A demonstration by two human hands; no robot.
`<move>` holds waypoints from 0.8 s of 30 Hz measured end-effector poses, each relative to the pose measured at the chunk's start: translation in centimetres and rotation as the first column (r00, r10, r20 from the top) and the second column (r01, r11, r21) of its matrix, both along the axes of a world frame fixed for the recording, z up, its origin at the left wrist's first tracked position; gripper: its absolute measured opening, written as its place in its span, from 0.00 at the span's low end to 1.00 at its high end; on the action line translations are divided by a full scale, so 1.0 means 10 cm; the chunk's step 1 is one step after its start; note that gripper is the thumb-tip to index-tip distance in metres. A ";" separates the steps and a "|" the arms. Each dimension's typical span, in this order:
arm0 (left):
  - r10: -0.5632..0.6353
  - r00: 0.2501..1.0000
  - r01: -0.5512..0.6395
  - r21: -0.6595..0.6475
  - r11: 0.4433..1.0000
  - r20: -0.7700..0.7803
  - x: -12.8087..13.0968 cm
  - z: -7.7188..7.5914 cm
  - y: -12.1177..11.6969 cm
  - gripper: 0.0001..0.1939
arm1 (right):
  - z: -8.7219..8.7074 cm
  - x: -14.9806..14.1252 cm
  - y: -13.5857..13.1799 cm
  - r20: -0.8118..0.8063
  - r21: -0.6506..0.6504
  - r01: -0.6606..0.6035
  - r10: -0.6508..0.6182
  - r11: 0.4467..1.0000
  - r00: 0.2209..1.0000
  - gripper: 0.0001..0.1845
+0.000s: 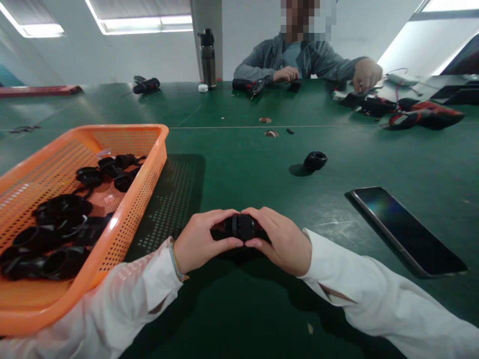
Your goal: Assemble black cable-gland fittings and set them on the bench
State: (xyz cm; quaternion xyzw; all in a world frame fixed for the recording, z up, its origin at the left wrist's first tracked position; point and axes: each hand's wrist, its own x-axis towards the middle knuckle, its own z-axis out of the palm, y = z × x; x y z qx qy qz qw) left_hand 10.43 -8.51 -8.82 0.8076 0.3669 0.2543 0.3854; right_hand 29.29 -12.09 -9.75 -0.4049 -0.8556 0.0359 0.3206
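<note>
Head view: black cylindrical part (245, 227), long axis left-right.
Left hand (198, 240), right hand (285, 241) grip opposite ends; facing unclear.

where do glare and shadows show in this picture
All in the head view: faint glare on the phone; dotted shadow right of the orange basket; shadow left of the loose black part; held black part dark, fine detail unclear.

The left grip (203, 238) and right grip (281, 240) held a black cylindrical fitting (243, 227) over the green desk (239, 174), between an orange perforated basket (117, 222) and a smartphone (407, 230).
</note>
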 end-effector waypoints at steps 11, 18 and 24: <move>0.012 0.996 0.007 0.207 0.978 -0.093 -0.01 0.00 -0.02 0.19 | -0.03 0.02 -0.03 -0.037 -0.219 0.028 -0.037 0.975 0.999 0.13; 0.028 0.994 0.004 0.305 0.952 -0.102 0.00 -0.01 -0.03 0.19 | -0.03 -0.01 -0.05 -0.059 -0.353 0.068 -0.095 0.933 0.994 0.14; 0.035 0.997 0.001 0.463 0.886 -0.069 0.00 -0.06 -0.05 0.17 | -0.01 -0.03 -0.05 -0.111 -0.400 0.082 -0.137 0.913 0.984 0.14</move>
